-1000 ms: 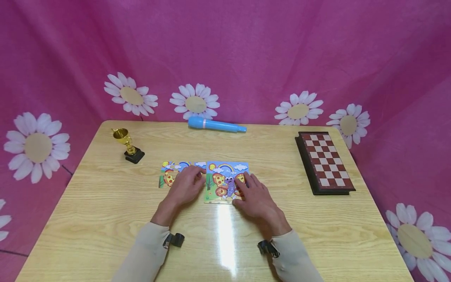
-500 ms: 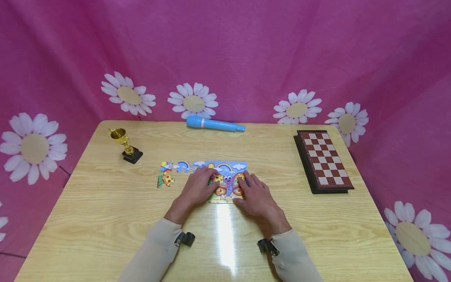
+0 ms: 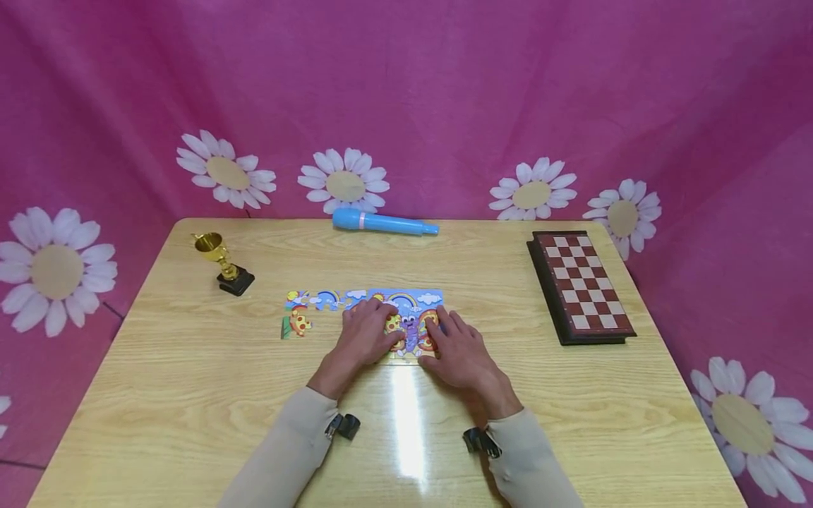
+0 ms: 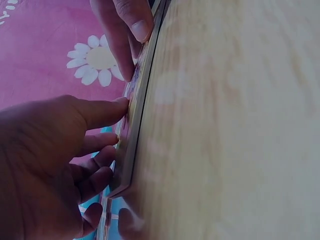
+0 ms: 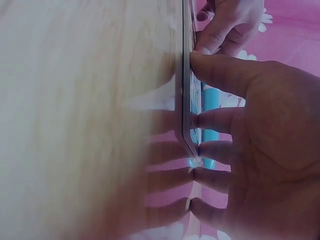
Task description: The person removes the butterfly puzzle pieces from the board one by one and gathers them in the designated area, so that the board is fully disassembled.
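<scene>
A pink flowered curtain [image 3: 406, 85] hangs behind a wooden table [image 3: 159, 409]. Left to right: a trophy [image 3: 227, 269]; puzzle pieces [image 3: 300, 324]; the left hand [image 3: 365, 335], fingers loosely parted, touching the butterfly puzzle [image 3: 411, 329] at mid-table; a blue microphone [image 3: 385, 223] behind; the right hand [image 3: 461, 349], fingers spread, on the puzzle's right side; a chessboard [image 3: 582, 282].

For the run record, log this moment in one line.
left hand: touches butterfly puzzle | right hand: touches butterfly puzzle | puzzle pieces: left of butterfly puzzle | gold trophy: upright, far left
</scene>
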Available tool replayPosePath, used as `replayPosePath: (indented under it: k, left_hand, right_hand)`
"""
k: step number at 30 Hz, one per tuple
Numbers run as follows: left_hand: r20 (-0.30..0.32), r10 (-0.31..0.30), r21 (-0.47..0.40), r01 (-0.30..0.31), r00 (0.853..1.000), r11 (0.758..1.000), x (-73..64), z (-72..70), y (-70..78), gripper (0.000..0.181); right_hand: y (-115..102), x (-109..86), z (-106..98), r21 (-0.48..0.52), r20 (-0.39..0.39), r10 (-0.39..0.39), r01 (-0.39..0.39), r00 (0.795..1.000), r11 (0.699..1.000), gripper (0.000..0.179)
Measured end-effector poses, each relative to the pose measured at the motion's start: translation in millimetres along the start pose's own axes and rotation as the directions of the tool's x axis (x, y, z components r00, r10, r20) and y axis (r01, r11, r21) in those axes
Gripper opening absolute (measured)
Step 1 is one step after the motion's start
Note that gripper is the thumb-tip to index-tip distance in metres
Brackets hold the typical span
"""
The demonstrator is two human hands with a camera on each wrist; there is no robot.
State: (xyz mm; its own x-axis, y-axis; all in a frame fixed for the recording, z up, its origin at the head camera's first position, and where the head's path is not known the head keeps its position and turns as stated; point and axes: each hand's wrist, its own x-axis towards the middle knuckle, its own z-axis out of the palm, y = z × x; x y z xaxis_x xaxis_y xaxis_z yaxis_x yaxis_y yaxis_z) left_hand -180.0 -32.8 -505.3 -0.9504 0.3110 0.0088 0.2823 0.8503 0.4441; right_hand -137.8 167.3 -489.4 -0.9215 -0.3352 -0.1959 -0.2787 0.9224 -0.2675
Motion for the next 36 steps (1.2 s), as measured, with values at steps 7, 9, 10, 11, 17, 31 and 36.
replayPosePath:
  k: [7, 9, 10, 11, 17, 31, 36]
  left_hand:
    - [0.012, -0.020, -0.005, 0.020, 1.000, 1.000, 3.3, -0.1, 0.7, 0.042]
    - [0.020, -0.027, -0.009, 0.027, 0.999, 1.000, 4.2, -0.4, 0.9, 0.041]
    - [0.025, -0.032, -0.012, 0.032, 0.999, 0.999, 4.7, -0.6, 1.0, 0.040]
    - [0.034, -0.038, -0.017, 0.038, 0.999, 0.999, 5.1, -1.1, 1.2, 0.040]
    - [0.060, -0.054, -0.046, 0.057, 0.997, 0.997, 8.6, -2.9, 1.5, 0.038]
    - [0.074, -0.054, -0.071, 0.059, 0.996, 0.996, 13.0, -1.7, 0.0, 0.039]
    - [0.059, -0.066, -0.119, 0.072, 0.996, 0.990, 13.9, -1.8, -1.1, 0.040]
  right_hand:
    - [-1, -0.7, 0, -0.002, 0.003, -0.003, 0.003, 1.000, 1.000, 0.072]
    - [-1, -0.8, 0, -0.006, 0.004, -0.003, 0.003, 1.000, 1.000, 0.072]
    - [-1, -0.8, 0, -0.007, 0.006, -0.001, 0.002, 1.000, 1.000, 0.072]
    - [-1, -0.7, 0, -0.008, 0.009, -0.001, 0.001, 1.000, 1.000, 0.072]
    - [-2, -0.4, -1, -0.014, 0.014, 0.005, -0.005, 1.000, 1.000, 0.072]
    - [-3, 0.6, -2, -0.015, 0.047, 0.031, -0.031, 0.998, 0.999, 0.072]
    - [-4, 0.7, -2, -0.029, 0.051, 0.039, -0.038, 0.998, 0.999, 0.073]
